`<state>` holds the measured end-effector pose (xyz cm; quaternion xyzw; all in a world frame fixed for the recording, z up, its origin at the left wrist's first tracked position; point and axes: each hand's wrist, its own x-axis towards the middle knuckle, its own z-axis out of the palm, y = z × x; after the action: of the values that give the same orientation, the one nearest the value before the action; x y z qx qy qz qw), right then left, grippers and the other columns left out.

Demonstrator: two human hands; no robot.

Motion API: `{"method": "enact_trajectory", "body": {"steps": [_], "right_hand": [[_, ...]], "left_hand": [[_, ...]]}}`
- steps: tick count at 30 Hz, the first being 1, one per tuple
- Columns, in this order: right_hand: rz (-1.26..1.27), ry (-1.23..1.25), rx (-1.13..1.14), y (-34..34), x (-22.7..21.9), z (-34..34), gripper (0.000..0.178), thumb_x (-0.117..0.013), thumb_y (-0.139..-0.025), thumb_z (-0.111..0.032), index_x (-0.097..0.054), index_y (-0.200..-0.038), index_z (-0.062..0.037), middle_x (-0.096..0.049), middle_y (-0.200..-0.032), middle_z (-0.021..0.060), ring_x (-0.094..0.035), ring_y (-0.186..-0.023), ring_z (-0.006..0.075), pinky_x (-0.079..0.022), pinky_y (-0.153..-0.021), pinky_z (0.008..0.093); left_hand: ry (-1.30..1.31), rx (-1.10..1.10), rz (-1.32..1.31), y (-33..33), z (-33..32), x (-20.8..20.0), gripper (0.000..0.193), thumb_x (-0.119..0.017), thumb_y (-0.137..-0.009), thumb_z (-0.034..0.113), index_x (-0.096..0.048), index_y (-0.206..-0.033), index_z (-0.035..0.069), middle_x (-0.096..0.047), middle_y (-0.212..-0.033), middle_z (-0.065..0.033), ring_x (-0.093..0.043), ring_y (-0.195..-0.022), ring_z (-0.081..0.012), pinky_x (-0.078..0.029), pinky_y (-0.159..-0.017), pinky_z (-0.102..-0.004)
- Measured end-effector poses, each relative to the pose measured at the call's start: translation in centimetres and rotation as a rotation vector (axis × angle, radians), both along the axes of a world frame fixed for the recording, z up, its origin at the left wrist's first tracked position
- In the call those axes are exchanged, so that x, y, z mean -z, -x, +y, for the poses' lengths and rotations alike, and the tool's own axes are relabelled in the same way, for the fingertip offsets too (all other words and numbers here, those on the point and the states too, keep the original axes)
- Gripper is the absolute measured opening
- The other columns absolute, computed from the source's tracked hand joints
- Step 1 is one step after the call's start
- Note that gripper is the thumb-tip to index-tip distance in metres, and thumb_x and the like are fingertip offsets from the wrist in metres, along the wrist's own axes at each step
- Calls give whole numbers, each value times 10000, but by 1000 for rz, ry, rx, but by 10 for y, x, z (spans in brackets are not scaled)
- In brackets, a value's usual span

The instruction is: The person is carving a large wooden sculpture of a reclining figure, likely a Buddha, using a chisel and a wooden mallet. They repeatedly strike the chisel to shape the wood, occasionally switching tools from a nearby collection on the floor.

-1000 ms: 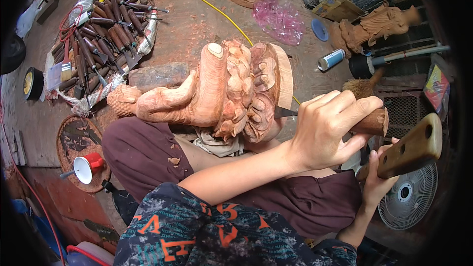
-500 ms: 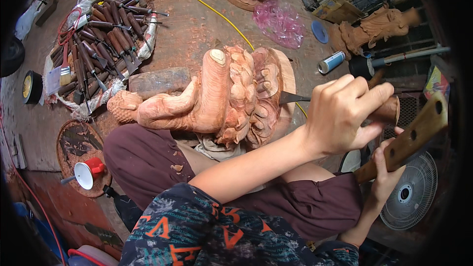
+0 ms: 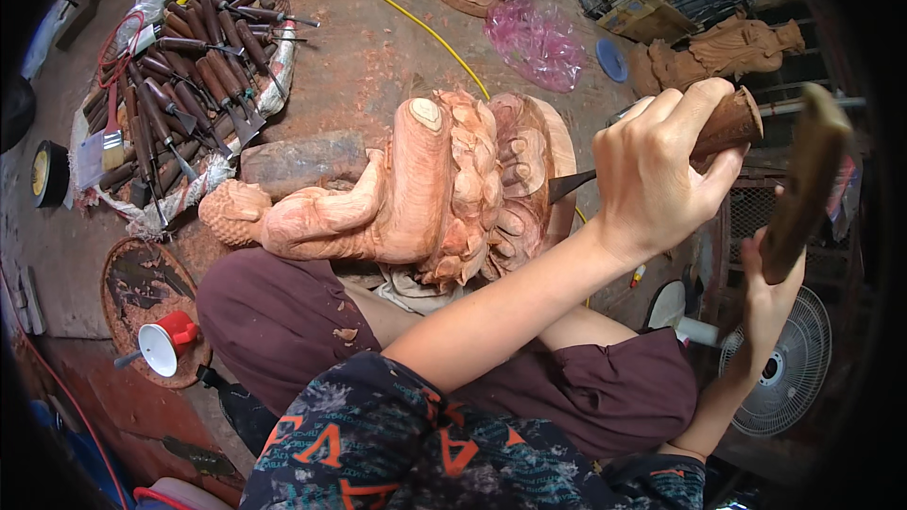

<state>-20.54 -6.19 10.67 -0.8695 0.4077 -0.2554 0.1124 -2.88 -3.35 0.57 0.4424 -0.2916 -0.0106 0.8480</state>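
A reddish wooden carving of a seated figure lies on its side across my lap, its curly head to the left and its petalled base to the right. My left hand is closed round the wooden handle of a chisel, whose dark blade reaches the base's carved underside. At the right, my right hand grips a flat wooden mallet, raised apart from the chisel's handle end. A dark wooden block lies beside the carving's head.
Many chisels fill a round tray at the upper left. Near my knee are a red and white cup and a round basket. A pink plastic bag, another carving and a yellow cord lie beyond. A fan stands right.
The mallet has swung upward and away from the chisel, turning more upright. My left hand and the chisel handle have tilted upward, while the carving stays nearly in place.
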Motion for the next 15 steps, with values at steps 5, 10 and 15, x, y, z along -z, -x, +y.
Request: {"method": "enact_trajectory", "body": {"steps": [5, 10, 15], "right_hand": [[96, 52, 44, 4, 13, 6, 550, -611, -814, 65, -433, -1329, -12, -503, -864, 4, -488, -775, 76, -428, -682, 216], [-1, -121, 65, 28, 18, 13, 579, -627, -784, 69, -437, -1327, 3, -500, -871, 3, -474, -775, 83, -417, -711, 221], [-21, -425, 57, 59, 23, 32, 611, -650, -721, 27, -446, -1296, 22, -494, -815, -3, -472, -726, 86, -396, -689, 208]], "left_hand": [[28, -55, -13, 2, -3, 2, 382, -692, -656, 78, -624, -1032, 82, -628, -770, -108, -628, -692, -284, -493, -601, -350], [-209, -102, -334, 28, 20, -5, 476, -682, -621, 131, -621, -1093, 130, -517, -759, -39, -531, -690, -239, -453, -577, -355], [-277, 265, -347, 29, 36, -1, 414, -660, -739, 171, -557, -1124, 56, -586, -882, -132, -599, -824, -335, -500, -697, -400]]}}
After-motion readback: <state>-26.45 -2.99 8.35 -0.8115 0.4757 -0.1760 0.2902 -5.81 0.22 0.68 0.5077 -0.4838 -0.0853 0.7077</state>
